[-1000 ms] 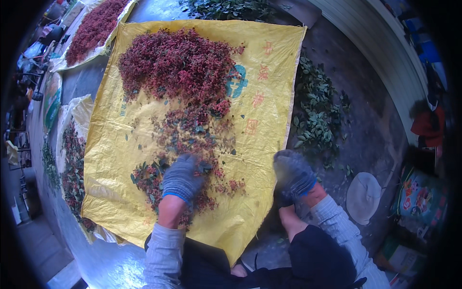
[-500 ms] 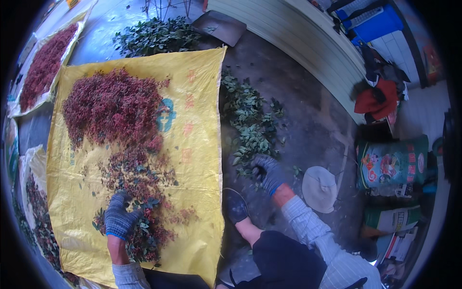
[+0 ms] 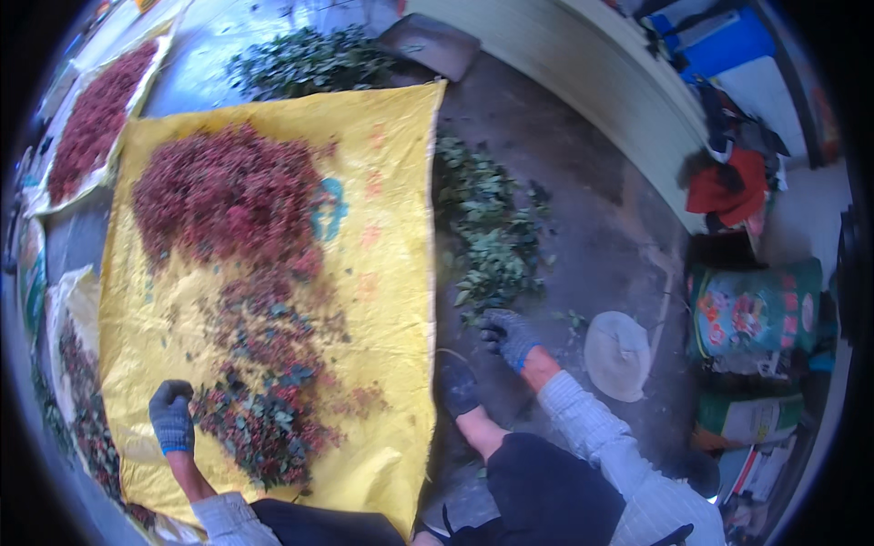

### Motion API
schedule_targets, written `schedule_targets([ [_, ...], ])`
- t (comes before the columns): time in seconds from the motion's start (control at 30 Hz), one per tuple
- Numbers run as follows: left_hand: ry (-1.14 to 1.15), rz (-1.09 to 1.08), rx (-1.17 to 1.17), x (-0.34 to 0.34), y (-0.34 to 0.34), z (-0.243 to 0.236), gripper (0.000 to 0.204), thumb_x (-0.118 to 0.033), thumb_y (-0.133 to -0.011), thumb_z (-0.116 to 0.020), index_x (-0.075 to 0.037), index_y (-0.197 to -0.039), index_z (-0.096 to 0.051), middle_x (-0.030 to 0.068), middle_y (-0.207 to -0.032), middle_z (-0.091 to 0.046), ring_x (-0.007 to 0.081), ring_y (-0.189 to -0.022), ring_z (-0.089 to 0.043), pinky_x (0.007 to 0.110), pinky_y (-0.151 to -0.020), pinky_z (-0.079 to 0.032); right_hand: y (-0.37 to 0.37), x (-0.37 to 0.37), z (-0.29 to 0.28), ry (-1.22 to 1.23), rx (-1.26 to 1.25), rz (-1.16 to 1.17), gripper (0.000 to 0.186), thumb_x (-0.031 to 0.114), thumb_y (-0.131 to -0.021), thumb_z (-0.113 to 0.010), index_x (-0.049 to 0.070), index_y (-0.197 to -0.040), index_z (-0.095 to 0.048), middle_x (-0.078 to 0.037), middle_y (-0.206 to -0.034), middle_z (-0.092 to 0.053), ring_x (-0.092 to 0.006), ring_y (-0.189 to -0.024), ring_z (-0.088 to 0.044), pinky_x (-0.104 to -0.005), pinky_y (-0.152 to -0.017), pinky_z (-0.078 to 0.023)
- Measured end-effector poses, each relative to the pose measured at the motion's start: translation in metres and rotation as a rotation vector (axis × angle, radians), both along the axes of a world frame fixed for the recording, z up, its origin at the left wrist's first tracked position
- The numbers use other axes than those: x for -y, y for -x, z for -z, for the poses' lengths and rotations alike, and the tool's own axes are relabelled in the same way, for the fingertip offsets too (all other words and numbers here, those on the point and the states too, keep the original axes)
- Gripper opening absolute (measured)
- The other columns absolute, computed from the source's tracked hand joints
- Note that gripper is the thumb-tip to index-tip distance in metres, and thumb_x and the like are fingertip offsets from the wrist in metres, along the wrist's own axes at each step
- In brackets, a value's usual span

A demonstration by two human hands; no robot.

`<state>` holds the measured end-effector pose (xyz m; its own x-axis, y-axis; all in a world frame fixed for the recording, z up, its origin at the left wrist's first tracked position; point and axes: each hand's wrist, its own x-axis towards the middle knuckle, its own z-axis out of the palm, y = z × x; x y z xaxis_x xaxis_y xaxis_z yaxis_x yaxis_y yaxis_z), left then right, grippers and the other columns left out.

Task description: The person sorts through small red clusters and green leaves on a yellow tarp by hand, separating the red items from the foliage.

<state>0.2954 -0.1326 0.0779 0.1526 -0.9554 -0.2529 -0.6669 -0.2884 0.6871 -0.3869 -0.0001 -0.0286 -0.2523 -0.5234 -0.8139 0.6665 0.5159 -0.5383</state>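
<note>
Grey knit gloves with blue cuffs covered both hands. The left hand [image 3: 171, 416] sat low in the lower left of the frame, fingers curled into a loose fist, resting on the yellow sheet [image 3: 391, 227] at the left edge of a mixed heap of red berries and green leaves [image 3: 264, 409]; whether it gripped any of the heap could not be told. The right hand [image 3: 508, 335] was right of centre, fingers half bent and spread, held over the concrete floor [image 3: 583, 209] just below a scatter of leafy green sprigs [image 3: 487, 232], holding nothing visible. A dark shoe [image 3: 458, 387] rested between the sheet's right edge and the right hand.

The yellow sheet lay flat on the floor, filling the left half of the frame. A dense pile of red berries [image 3: 228, 191] occupied its upper part, thinning into a trail down toward the mixed heap. Beyond the sheet's top edge, at upper centre, lay a second pile of green branches [image 3: 305, 62]. At upper left a pale sheet carried another spread of red berries [image 3: 91, 118].

To the right of the right hand a pale round hat [image 3: 617, 353] lay on the floor. Further right stood a printed green sack [image 3: 751, 309], with red cloth [image 3: 733, 187] above it beside a pale corrugated wall [image 3: 583, 73].
</note>
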Motion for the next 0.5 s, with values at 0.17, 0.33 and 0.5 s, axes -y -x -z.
schedule_targets([
  [0.17,-0.093,-0.036,0.208,0.007,-0.002,-0.006,0.023,-0.020,-0.087,-0.075,0.001,-0.097,-0.078,0.0122,-0.086,-0.079,0.0218,-0.078,-0.072,0.036,-0.078,-0.057,0.000,0.005,-0.036,0.064,0.142,-0.274,0.017,0.028,-0.103,-0.066,0.013,-0.095,-0.069,-0.001,-0.076,-0.065,-0.0130,-0.060,-0.060,-0.0271,-0.053,-0.047],
  [0.33,-0.162,-0.125,0.479,-0.017,-0.077,0.030,0.023,-0.024,-0.087,-0.081,-0.001,-0.091,-0.077,0.0117,-0.080,-0.076,0.0185,-0.071,-0.069,0.034,-0.071,-0.055,-0.052,0.034,-0.067,0.238,-0.199,-0.481,0.022,0.025,-0.104,-0.066,0.006,-0.095,-0.071,-0.006,-0.079,-0.073,-0.0143,-0.064,-0.067,-0.0285,-0.058,-0.053],
  [0.5,-0.278,-0.187,0.434,-0.032,-0.073,0.057,0.053,-0.020,-0.081,-0.086,0.001,-0.128,-0.072,0.0228,-0.122,-0.076,0.0315,-0.113,-0.074,0.039,-0.100,-0.057,-0.111,0.062,-0.100,0.261,-0.229,-0.673,0.018,0.020,-0.103,-0.067,0.002,-0.102,-0.070,-0.008,-0.086,-0.074,-0.0159,-0.070,-0.069,-0.0286,-0.063,-0.055],
])
